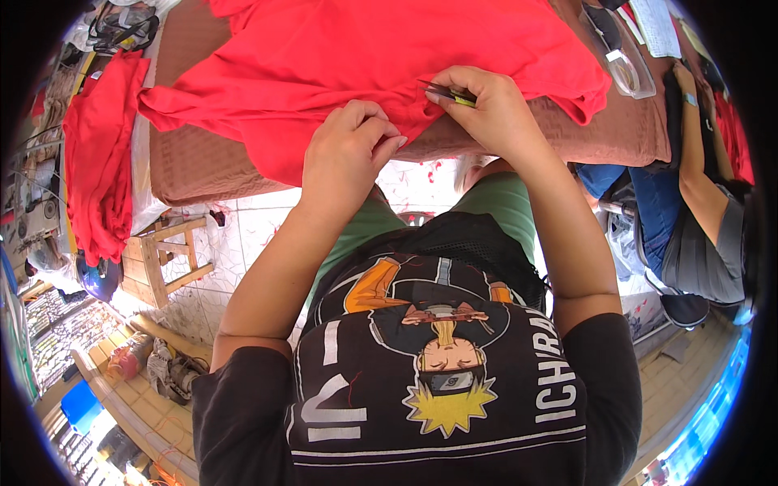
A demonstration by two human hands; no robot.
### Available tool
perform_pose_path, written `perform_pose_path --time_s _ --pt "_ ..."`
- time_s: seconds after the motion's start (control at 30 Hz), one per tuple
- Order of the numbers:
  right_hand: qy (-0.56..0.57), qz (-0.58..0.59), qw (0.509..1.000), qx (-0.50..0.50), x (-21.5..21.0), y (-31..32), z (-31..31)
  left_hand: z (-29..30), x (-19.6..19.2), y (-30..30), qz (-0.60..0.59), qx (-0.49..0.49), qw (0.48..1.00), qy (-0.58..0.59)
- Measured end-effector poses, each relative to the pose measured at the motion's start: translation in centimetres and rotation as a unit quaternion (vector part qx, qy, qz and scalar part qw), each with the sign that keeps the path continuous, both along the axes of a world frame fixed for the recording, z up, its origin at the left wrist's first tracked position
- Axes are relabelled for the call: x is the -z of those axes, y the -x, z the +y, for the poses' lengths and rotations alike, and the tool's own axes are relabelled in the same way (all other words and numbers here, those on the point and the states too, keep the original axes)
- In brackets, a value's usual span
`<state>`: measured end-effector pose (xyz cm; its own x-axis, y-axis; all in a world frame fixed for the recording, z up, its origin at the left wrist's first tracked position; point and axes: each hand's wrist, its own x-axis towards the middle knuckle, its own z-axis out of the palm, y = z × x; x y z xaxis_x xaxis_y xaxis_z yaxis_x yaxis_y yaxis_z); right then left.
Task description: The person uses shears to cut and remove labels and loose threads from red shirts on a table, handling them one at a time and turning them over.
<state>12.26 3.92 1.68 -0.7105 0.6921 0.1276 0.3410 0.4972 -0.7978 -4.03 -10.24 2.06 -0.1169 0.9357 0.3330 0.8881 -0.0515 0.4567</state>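
Observation:
A large red piece of fabric point(389, 53) lies rumpled over the table's brown cover point(190, 174) and hangs over its near edge. My left hand point(344, 150) is closed at that near edge, thumb and fingers pinching a fold of the fabric. Just to its right, my right hand point(496, 109) grips small thread snips point(463, 99) with a yellow-green part on the handle. Their dark, slim blades point left, just above the red fabric. Whether the blades touch it, I cannot tell.
More red fabric point(101, 162) hangs at the left beside the table. Below it stands a wooden stool point(162, 263). A clear plastic container point(632, 74) rests at the table's right end. Another person point(701, 243) sits close by on the right, an arm stretched forward.

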Motion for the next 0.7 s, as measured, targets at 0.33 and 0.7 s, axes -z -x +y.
perform_pose_path --time_s 0.33,0.7 --pt "-0.065 0.015 0.998 0.022 -2.5 -1.1 -1.3 -0.3 -3.0 1.7 -0.216 0.0 0.972 0.088" --pt "-0.222 -0.032 0.969 -0.099 -3.5 -1.2 -2.4 -0.6 -4.2 0.6 -0.191 0.042 0.979 0.066"
